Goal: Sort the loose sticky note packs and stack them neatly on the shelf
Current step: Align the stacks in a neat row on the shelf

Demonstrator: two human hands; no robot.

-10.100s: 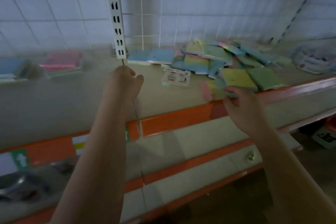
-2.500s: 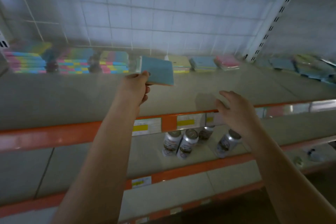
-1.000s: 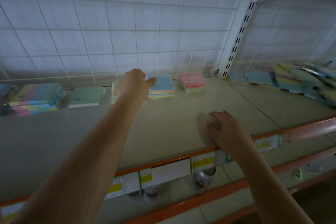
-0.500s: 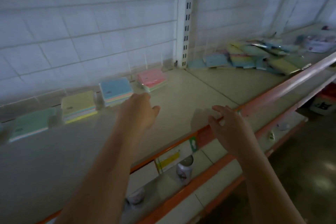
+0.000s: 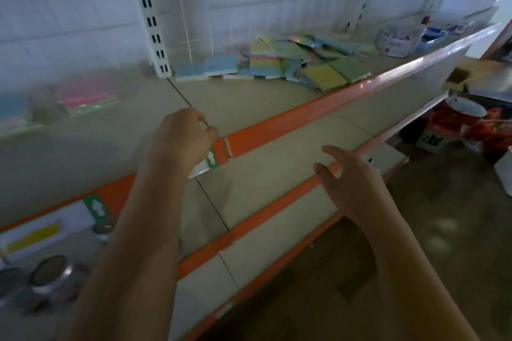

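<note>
A loose heap of sticky note packs (image 5: 288, 63), blue, green, yellow and pink, lies on the right section of the top shelf (image 5: 249, 102). A stacked pink pack (image 5: 86, 95) sits blurred at the back of the left section. My left hand (image 5: 180, 138) hovers over the shelf's front edge with loosely curled fingers and holds nothing. My right hand (image 5: 352, 177) floats lower, in front of the second shelf, fingers spread and empty. Both hands are well short of the heap.
A white slotted upright (image 5: 151, 16) divides the shelf sections. The shelf fronts carry orange rails (image 5: 291, 122) with price labels. Cans (image 5: 47, 274) stand on a lower shelf at the left. A clear tub (image 5: 399, 39) stands at the far right, and orange bags (image 5: 465, 124) lie on the floor.
The view has swung right, bringing the loose heap closer. My left hand has come off the stacked packs and drawn back to the shelf edge. My right hand has dropped off the rail.
</note>
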